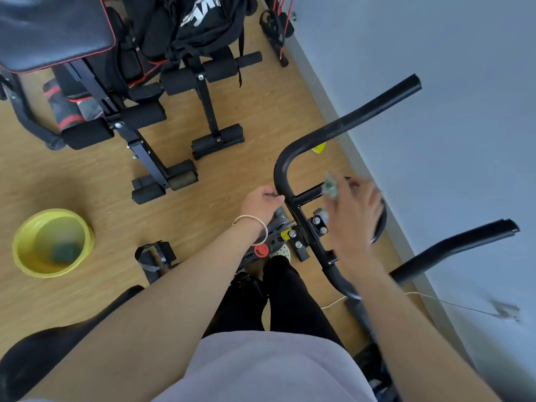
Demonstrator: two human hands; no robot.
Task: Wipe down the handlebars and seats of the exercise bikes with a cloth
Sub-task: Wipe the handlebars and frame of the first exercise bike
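Wooden floor (246, 117) holds a yellow basin (29, 268); grey wall (435, 53) flanks handlebars (348, 123).

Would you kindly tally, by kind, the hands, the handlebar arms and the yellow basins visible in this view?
Hands: 2 (left hand, right hand)
Handlebar arms: 2
Yellow basin: 1
Total: 5

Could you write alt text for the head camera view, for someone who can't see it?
Looking down, a person's blurred right hand holds a green cloth by a black exercise bike handlebar; the left hand is curled at its bend. A yellow basin sits on the wooden floor.
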